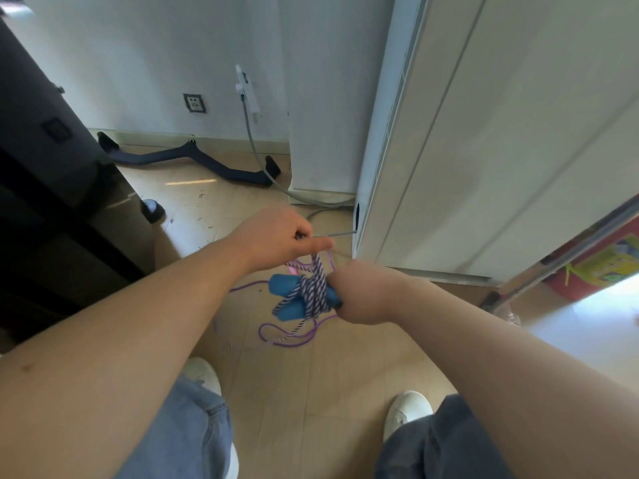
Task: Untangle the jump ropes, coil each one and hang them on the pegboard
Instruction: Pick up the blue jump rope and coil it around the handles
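Observation:
A striped purple-and-white jump rope (314, 288) is wound around its two blue handles (285, 288). My right hand (359, 293) grips the right end of this bundle. My left hand (280, 238), just above it, pinches a strand of the striped rope rising from the bundle. A thin purple jump rope (287, 337) hangs below the bundle in loops down to the floor, and a pink piece (293, 270) shows behind the handles. No pegboard is in view.
A tall white cabinet (484, 133) stands close on the right, with a grey cable (262, 167) running from the wall to its base. A black equipment frame (52, 167) fills the left. A dark curved bar (186, 160) lies by the wall. My white shoes (406, 413) stand on the tiled floor.

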`<control>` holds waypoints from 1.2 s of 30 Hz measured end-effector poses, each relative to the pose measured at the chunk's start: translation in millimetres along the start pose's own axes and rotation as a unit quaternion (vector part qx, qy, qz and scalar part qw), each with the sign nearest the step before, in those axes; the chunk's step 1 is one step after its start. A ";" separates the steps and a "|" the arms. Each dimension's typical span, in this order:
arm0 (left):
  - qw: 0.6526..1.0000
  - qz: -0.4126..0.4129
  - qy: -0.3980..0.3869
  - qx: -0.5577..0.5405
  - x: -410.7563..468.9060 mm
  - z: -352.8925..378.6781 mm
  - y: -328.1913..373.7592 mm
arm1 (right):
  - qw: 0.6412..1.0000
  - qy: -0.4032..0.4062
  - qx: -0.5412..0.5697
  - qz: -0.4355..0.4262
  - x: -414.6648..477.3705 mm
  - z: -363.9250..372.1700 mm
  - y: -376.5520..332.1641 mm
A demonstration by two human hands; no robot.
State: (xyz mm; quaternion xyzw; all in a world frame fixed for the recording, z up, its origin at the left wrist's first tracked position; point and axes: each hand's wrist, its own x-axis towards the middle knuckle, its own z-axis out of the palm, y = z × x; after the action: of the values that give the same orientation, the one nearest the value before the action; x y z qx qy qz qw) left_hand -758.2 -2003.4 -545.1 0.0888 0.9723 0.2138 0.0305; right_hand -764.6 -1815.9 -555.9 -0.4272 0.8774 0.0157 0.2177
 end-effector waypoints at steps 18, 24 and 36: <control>0.993 -0.059 -0.086 -0.060 -3.1 8.7 10.2 | 0.896 0.229 0.255 0.282 15.3 -14.5 24.4; 0.995 0.049 -0.079 0.040 -4.8 5.9 19.1 | 0.973 0.040 0.035 0.223 12.9 0.2 22.6; 0.969 -0.141 -0.038 -0.197 -11.0 3.6 -16.1 | 0.986 0.096 0.137 -0.020 -10.7 -12.3 -2.8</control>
State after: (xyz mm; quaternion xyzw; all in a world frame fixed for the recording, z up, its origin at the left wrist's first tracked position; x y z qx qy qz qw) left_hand -749.6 -2018.3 -554.9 -0.0492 0.9119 0.3909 0.1146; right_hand -761.3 -1812.4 -540.1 -0.4108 0.8792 -0.1496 0.1895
